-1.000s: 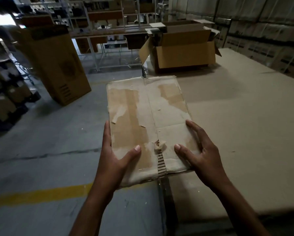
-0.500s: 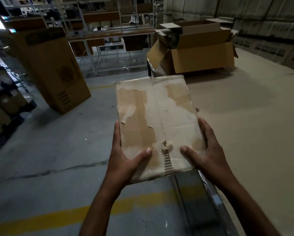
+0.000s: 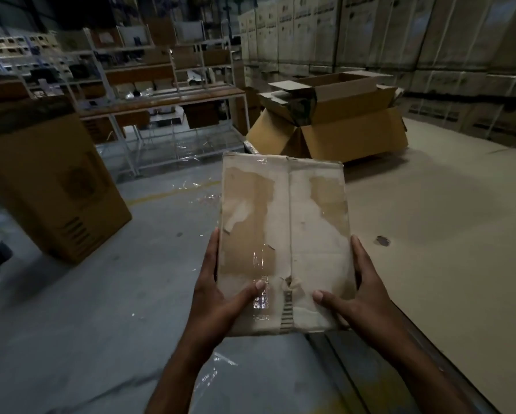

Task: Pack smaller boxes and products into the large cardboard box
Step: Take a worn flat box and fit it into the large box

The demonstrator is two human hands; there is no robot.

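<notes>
**Operator:** What have my hands got?

**Spotter:** Your left hand grips the near left corner of the small box, thumb lying across the top and fingers along the side. Your right hand mirrors it on the near right corner. A second ago your right fingers were splayed over the top face; now they run down the box's right edge, so you're clamping it between your palms rather than pressing it flat.

**Operator:** And the box itself?

**Spotter:** It's in the air in front of you, roughly level, worn top face up with torn paper and glossy tape showing. It touches nothing but your hands.

**Operator:** Where's the big one?

**Spotter:** The large cardboard box sits ahead and a little right, flaps open, at the far end of the cardboard-covered platform. It fills more of the view than a second ago, so I'd judge you're closing on it. It's too dim to say what's inside, perhaps a dark item by the left flap.

**Operator:** So what's left?

**Spotter:** The carry isn't finished: the small box is well short of the opening. A tall carton stands off to your left on the floor, out of your path.
</notes>
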